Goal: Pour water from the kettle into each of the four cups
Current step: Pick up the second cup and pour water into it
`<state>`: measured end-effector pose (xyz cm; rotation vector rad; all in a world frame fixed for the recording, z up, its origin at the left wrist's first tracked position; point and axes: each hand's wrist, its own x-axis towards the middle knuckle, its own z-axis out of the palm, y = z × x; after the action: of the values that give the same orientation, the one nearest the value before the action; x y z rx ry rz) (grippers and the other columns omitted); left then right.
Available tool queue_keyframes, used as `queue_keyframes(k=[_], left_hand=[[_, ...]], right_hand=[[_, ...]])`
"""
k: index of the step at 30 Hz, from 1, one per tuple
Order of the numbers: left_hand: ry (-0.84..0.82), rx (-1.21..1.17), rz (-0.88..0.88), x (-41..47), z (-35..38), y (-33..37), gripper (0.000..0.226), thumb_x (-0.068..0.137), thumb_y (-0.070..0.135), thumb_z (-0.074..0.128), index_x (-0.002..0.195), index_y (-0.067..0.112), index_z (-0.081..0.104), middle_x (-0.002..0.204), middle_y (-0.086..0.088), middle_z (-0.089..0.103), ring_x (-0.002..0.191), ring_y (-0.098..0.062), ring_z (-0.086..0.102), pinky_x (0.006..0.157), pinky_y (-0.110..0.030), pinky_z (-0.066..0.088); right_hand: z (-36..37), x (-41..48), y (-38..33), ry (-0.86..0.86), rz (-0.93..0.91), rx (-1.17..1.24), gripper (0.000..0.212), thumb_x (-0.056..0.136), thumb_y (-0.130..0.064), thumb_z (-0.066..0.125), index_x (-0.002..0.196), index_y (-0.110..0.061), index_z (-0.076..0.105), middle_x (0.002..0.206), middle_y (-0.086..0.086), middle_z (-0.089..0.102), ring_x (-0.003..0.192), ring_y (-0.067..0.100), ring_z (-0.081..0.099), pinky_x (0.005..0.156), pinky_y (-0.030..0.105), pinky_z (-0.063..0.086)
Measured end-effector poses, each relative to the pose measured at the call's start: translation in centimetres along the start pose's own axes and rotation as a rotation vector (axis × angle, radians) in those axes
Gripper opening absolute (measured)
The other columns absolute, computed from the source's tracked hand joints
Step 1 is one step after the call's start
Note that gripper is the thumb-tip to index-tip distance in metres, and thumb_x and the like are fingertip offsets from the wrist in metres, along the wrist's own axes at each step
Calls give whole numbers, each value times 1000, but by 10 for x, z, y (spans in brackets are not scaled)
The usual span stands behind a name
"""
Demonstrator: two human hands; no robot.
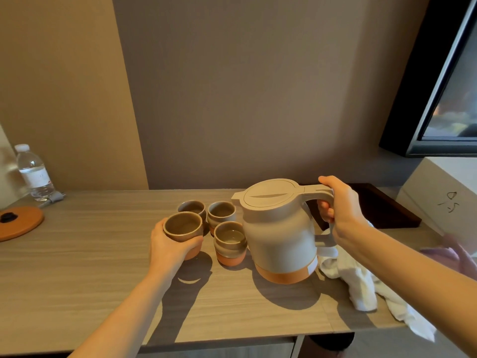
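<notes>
A beige kettle [278,233] with an orange base stands upright on the wooden table [77,280], lid closed. My right hand [338,205] grips its handle. Several brown ceramic cups with orange bottoms cluster just left of the kettle. My left hand [170,248] wraps around the front left cup [183,227], which looks lifted a little off the table. The front right cup [230,241] holds water and sits beside the kettle. Two back cups [192,207] [221,211] stand behind; their contents cannot be told.
A plastic water bottle [33,173] stands at the far left by the wall. The round orange kettle base [18,223] lies near it. A crumpled white cloth [361,282] lies right of the kettle. A dark tray [382,205] and a white box [444,197] sit at the back right.
</notes>
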<state>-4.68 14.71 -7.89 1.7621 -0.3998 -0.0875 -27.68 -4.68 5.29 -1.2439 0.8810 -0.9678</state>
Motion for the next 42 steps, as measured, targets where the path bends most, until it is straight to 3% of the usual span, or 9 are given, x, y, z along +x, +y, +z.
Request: queue_keyframes(k=[8,13,18,21,28,32,42], left_hand=[[-104,-37,49,-1,0,35,88,49,30,97,123,29,49,121,1,56,110,-20,54,81,-35,49],[-162,73,182,-8,8,54,84,46,31,97,113,37,47,116,5,53,109,-17,52,89,-41,51],[-192,185,318,-16,14,66,86,49,26,97,115,37,43,112,11,44,109,-12,45,85,-29,45],[-209,227,353,-17,18,68,87,47,26,97,118,33,46,111,12,44,115,-16,45,88,-33,48],[-224,279,367,-11,22,71,87,48,30,95,118,39,44,117,12,44,121,-21,43,93,-38,50],[-244,301,358,-11,23,74,92,50,29,96,127,33,45,129,6,45,121,-18,44,97,-36,48],[-271,327,375,-13,25,75,94,49,30,96,128,34,44,130,7,43,121,-18,45,100,-42,48]], right_hand=[[0,-8,-16,-12,-4,22,32,88,-35,59,71,-8,63,54,3,48,46,11,38,49,22,32],[-1,-10,-28,-42,-13,21,35,88,-35,59,66,-8,60,47,2,44,40,9,36,43,20,31],[-2,-9,-34,-85,-12,-23,35,88,-37,58,68,-7,60,44,0,45,34,8,36,38,17,31],[-3,-9,-35,-107,-2,-44,36,88,-36,58,67,-8,60,44,0,46,34,8,37,39,17,31],[-6,-7,-35,-131,1,-75,38,89,-35,58,60,-10,58,46,1,46,40,10,34,47,21,30],[-5,-5,-34,-138,-7,-109,37,89,-35,59,62,-10,60,44,0,47,41,10,35,48,22,31],[1,-2,-28,-146,-30,-195,32,91,-34,59,71,-9,63,46,-2,51,43,9,42,49,21,33]])
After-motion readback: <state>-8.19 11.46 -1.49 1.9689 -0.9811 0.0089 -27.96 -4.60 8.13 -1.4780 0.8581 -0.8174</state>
